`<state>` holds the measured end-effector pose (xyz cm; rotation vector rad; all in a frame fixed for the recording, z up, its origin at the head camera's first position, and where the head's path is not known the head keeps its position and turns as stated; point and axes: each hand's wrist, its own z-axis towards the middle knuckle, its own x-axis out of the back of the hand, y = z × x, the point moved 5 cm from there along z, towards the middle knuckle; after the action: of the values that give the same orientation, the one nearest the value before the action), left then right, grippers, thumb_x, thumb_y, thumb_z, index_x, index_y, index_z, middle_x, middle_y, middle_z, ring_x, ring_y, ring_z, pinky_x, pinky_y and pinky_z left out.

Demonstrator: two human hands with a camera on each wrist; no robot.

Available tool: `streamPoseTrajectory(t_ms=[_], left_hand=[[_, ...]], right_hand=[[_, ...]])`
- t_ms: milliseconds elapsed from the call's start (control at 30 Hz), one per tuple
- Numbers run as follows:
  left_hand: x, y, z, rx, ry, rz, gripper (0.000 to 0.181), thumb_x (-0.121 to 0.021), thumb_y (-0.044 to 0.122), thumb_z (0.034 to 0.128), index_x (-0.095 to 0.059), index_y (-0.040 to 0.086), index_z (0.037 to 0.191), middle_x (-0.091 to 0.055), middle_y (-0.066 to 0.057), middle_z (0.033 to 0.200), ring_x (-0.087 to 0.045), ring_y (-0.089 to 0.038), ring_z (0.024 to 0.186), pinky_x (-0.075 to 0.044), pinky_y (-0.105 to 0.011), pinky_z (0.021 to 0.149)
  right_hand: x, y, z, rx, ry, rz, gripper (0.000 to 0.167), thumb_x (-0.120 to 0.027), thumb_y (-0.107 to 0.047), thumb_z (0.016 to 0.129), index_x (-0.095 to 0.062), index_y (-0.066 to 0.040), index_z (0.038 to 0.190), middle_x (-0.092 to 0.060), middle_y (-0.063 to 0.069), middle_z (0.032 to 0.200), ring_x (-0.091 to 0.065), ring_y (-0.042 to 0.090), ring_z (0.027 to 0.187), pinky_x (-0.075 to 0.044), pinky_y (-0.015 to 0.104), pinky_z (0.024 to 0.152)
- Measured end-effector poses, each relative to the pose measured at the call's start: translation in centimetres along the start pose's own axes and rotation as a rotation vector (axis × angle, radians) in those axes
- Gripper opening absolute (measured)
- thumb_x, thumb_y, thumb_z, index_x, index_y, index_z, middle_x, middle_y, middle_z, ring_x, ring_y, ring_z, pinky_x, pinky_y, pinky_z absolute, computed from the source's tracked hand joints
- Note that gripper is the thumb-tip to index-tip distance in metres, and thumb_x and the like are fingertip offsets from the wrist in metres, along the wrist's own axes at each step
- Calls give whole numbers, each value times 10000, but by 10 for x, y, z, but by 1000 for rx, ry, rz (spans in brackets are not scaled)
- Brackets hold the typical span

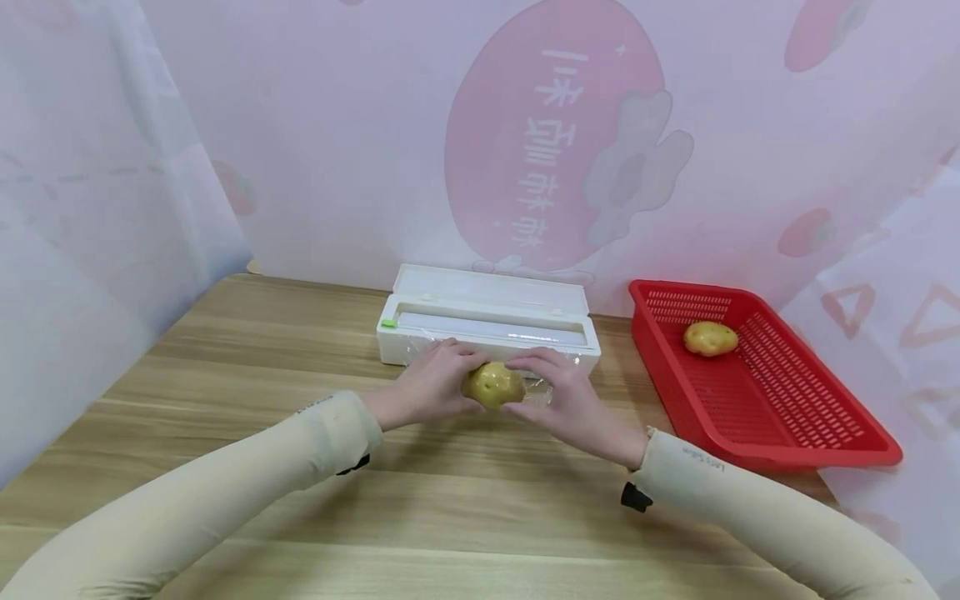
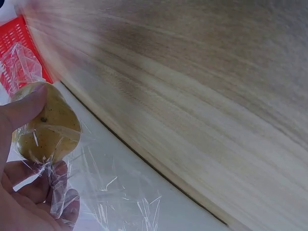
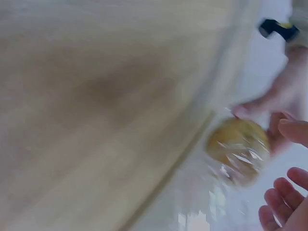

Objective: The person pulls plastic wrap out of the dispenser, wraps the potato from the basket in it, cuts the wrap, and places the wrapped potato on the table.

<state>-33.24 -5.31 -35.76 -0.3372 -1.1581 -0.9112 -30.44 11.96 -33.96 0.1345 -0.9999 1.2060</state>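
Note:
A potato (image 1: 495,386) in clear plastic film is held up just in front of the white cling film box (image 1: 487,321). My left hand (image 1: 435,382) grips it, thumb on one side and fingers on the other, as the left wrist view shows. Loose film (image 2: 60,192) trails over those fingers. To the right of the potato is my right hand (image 1: 573,404), its thumb and fingers parted. In the blurred right wrist view the right hand's fingers (image 3: 281,195) stand a little apart from the wrapped potato (image 3: 239,147).
The cling film box has its lid raised, with a film roll (image 1: 491,327) inside and a green piece (image 1: 388,323) at its left end. On the right stands a red basket (image 1: 697,408) with another potato (image 1: 709,338) in it. Printed cloth (image 1: 337,150) hangs behind the wooden table (image 1: 247,367).

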Motion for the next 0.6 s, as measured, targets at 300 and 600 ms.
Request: streamPoseTrajectory(t_ms=[300,600], left_hand=[[0,-4,-1,31,-17,-55,562,-921,287,682,-689,89,1154,-688,-36,1063,-588,-174,891,-467,-368,797],[-1,-7,-2,55,-21,-85,603,-910,300,700,-676,71,1206,-681,-53,1119,-608,-213,993,-454,-415,875]], right_hand=[[-23,11,-8,-43,28,-33,593,-906,-78,696,-625,5,1212,-564,73,1274,-517,206,1193,-467,315,961],[-29,21,-3,-44,68,-135,611,-951,-128,631,-635,-47,1148,-582,54,1153,-525,209,1090,-472,382,910]])
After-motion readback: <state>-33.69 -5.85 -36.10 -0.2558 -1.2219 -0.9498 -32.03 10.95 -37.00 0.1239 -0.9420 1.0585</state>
